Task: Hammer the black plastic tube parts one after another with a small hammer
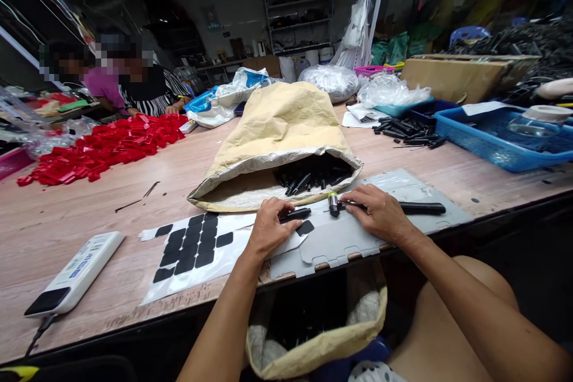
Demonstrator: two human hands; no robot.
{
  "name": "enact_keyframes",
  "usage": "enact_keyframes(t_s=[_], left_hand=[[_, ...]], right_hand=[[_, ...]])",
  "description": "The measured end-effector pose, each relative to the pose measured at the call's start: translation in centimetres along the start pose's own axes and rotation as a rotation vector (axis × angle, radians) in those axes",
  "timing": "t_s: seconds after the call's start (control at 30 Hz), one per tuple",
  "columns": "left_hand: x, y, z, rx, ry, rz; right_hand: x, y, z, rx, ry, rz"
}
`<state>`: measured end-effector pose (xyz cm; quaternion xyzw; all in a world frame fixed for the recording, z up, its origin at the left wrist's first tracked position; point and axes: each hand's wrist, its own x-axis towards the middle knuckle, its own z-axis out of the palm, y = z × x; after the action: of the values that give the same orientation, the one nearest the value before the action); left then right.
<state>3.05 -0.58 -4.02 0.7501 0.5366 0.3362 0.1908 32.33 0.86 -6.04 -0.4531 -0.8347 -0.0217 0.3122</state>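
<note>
Left hand (272, 228) pinching a black piece (297, 215), right hand (376, 208) gripping the hammer (421, 208), its head just beside! Beyond them a sack (286, 116) gapes, more black pieces (308, 178) inside, and red parts (107, 146) lie heaped off to the left.

Counting from my left hand (271, 227), one sack (286, 119) lies at twelve o'clock on the table (89, 209), with many pieces (299, 182) in its mouth. Before it is the flat board (416, 185); over this, at three, is the hammer (333, 205). At nine lies the sheet (237, 245), and beyond it the cabled device (80, 271). At ten is the pile of strips (102, 149), toward two the basket (474, 143). Between five and six, below the table edge, is the second sack (326, 346).
</note>
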Motion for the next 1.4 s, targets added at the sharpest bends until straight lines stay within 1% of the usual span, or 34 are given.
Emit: enact_keyframes(t_s=[0.13, 0.27, 0.33, 0.4, 0.47, 0.57, 0.67, 0.73, 0.77, 0.9, 0.93, 1.07, 1.1, 1.23, 1.3, 1.4], left_hand=[[0.1, 0.2, 0.2, 0.043, -0.032, 0.011], [0.1, 0.1, 0.1, 0.008, -0.081, 0.013], [0.0, 0.1, 0.1, -0.012, -0.107, -0.001], [0.0, 0.1, 0.1, -0.024, -0.113, -0.024], [0.1, 0.1, 0.2, -0.029, -0.106, -0.042], [0.2, 0.1, 0.2, -0.032, -0.104, -0.061], [0.3, -0.1, 0.3, -0.046, -0.112, -0.073], [0.3, -0.2, 0.3, -0.056, -0.114, -0.065], [0.3, -0.2, 0.3, -0.055, -0.117, -0.058], [0.2, -0.1, 0.3, -0.035, -0.114, -0.05], [0.2, 0.0, 0.3, -0.035, -0.108, -0.052], [0.1, -0.1, 0.3, -0.04, -0.091, -0.047], [0.1, -0.2, 0.4, -0.039, -0.091, -0.045], [0.1, -0.3, 0.4, -0.033, -0.085, -0.04], [0.1, -0.3, 0.4, -0.034, -0.086, -0.039], [0.1, -0.2, 0.4, -0.048, -0.092, -0.044]], right_hand=[[0.0, 0.1, 0.1, -0.009, 0.009, -0.007], [0.0, 0.2, 0.0, 0.002, 0.017, -0.05], [0.2, -0.1, -0.2, 0.016, 0.04, -0.069], [0.6, -1.1, -0.6, 0.047, 0.09, -0.073], [1.2, -2.6, -1.0, 0.101, 0.138, -0.066], [2.2, -5.3, -1.3, 0.183, 0.141, -0.063], [2.8, -7.5, -1.1, 0.216, 0.162, -0.078], [2.7, -8.4, -0.6, 0.212, 0.192, -0.085], [2.6, -8.6, -0.3, 0.196, 0.186, -0.087], [2.3, -8.5, 0.2, 0.106, 0.081, -0.061], [2.3, -8.3, 0.1, 0.101, 0.081, -0.046], [2.4, -7.9, -0.8, 0.13, 0.173, 0.006], [2.3, -7.9, -0.8, 0.126, 0.164, 0.008], [1.8, -7.4, -0.7, 0.097, 0.055, 0.024], [1.6, -6.7, -0.9, 0.094, 0.073, 0.05], [1.5, -4.9, -1.2, 0.053, 0.106, 0.065]])
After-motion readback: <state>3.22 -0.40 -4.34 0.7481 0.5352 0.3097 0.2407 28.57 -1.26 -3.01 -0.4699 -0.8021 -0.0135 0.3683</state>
